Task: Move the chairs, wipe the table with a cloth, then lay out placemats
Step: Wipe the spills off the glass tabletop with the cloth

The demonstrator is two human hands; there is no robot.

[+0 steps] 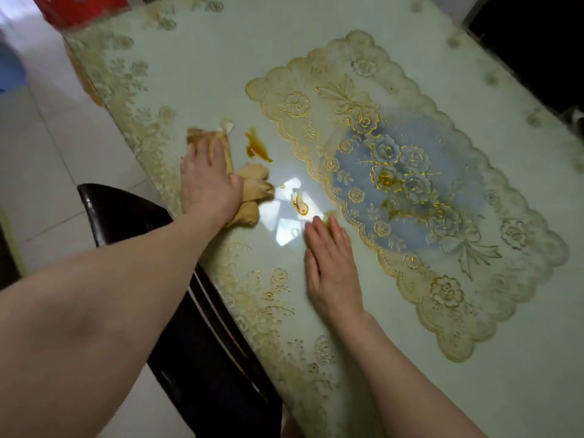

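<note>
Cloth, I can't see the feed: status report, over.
Left hand flat on cloth, right hand flat on table. Brown spill unwiped beside cloth. Placemat lies close by.

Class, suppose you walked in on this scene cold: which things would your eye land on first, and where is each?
First the amber spill on the glossy table, right beside the tan cloth that the left hand presses flat near the table's left edge. Next, the gold-laced placemat with its blue floral centre, lying to the right. The right hand rests flat between them, by a second small smear.
</note>
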